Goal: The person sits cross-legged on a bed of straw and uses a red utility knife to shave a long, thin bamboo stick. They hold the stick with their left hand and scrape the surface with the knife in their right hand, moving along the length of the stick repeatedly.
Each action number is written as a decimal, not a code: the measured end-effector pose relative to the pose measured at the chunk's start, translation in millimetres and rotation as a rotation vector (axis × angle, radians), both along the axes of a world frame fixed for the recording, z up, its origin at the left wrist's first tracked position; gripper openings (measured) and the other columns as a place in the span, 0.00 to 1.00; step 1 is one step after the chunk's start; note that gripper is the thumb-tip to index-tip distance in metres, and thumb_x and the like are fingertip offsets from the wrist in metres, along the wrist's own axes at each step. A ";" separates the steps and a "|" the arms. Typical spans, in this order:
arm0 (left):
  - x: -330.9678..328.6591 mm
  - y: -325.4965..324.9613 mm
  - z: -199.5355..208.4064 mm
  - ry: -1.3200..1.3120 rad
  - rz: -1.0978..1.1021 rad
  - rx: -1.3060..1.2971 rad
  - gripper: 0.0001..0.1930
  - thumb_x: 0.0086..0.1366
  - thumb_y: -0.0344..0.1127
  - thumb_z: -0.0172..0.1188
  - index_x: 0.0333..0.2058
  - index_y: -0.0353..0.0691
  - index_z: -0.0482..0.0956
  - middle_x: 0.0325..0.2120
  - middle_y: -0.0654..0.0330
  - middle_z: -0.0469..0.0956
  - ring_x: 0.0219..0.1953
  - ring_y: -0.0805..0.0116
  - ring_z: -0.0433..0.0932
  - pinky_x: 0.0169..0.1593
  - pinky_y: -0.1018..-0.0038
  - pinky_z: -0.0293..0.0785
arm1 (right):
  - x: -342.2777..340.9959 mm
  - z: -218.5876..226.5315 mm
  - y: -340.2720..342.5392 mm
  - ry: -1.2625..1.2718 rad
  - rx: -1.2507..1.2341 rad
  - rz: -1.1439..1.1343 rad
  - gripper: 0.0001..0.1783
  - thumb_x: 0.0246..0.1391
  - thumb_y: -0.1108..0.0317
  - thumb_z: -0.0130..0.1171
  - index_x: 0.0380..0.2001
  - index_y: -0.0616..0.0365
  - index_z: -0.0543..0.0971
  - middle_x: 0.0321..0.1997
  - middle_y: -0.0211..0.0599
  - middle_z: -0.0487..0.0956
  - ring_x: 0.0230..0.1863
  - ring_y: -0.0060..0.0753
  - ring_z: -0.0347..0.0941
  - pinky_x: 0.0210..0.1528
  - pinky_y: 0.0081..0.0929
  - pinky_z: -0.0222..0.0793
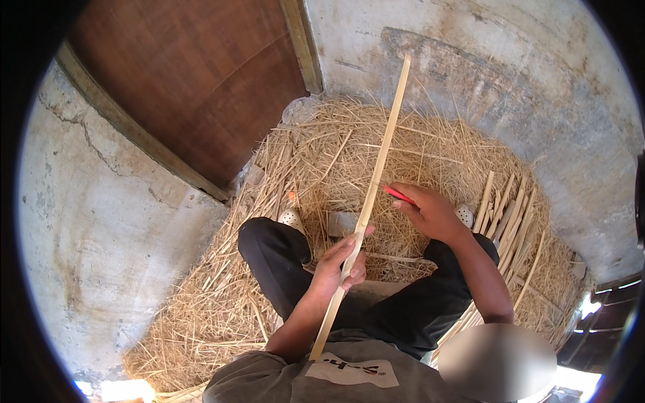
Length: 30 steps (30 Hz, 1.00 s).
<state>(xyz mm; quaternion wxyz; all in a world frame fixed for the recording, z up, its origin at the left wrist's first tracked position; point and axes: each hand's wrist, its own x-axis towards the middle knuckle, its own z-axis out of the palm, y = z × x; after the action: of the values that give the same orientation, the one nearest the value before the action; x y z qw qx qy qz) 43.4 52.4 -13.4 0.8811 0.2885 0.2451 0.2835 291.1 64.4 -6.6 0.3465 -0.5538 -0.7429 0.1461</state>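
Observation:
A long, pale bamboo strip [383, 158] slants up from my lap toward the wall. My left hand [341, 264] is closed around its lower part, thumb along the strip. In my right hand [423, 208] is a slim red-handled tool [399, 195], gripped in closed fingers, its tip pointing at the strip's middle. At this size I cannot make out the blade, nor whether the tip touches the strip.
Loose shavings [222, 316] cover the floor around my legs. A bundle of split bamboo strips [514, 215] lies at the right. A grey block [342, 224] rests between my feet. Ahead stand a brown wooden door [188, 74] and a stained wall [497, 87].

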 end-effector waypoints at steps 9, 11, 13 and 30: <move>0.6 -9.2 9.9 0.281 -0.022 0.225 0.25 0.73 0.47 0.46 0.63 0.40 0.62 0.15 0.71 0.59 0.13 0.83 0.55 0.20 0.85 0.55 | -19.5 1.7 -4.8 -0.244 0.092 -0.154 0.26 0.49 0.41 0.61 0.21 0.56 0.77 0.15 0.41 0.73 0.18 0.46 0.73 0.23 0.40 0.67; -1.2 -11.4 13.9 0.324 -0.029 0.305 0.25 0.73 0.45 0.47 0.63 0.40 0.62 0.16 0.73 0.59 0.15 0.85 0.55 0.21 0.85 0.54 | -14.2 -0.7 -0.7 -0.215 0.120 -0.222 0.29 0.48 0.38 0.61 0.16 0.55 0.76 0.12 0.40 0.71 0.15 0.46 0.71 0.20 0.40 0.65; -2.9 -14.0 20.0 0.343 -0.029 0.356 0.25 0.73 0.43 0.48 0.64 0.39 0.61 0.17 0.76 0.58 0.18 0.86 0.54 0.23 0.86 0.54 | -7.2 13.5 3.5 -0.291 0.062 -0.313 0.30 0.49 0.37 0.59 0.14 0.54 0.75 0.11 0.40 0.71 0.14 0.46 0.70 0.19 0.39 0.64; -17.3 -26.2 23.1 0.568 0.044 0.757 0.25 0.69 0.31 0.53 0.61 0.26 0.60 0.52 0.52 0.73 0.50 0.78 0.68 0.55 0.82 0.62 | -1.7 0.4 8.5 -0.285 0.158 -0.279 0.29 0.47 0.39 0.61 0.13 0.55 0.74 0.10 0.41 0.69 0.14 0.48 0.69 0.20 0.41 0.64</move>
<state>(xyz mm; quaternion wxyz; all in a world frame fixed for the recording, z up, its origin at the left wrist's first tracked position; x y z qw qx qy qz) 26.0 26.2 9.8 0.6058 0.6503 0.3619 0.2812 289.4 73.0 -6.1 0.2971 -0.6376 -0.7095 -0.0420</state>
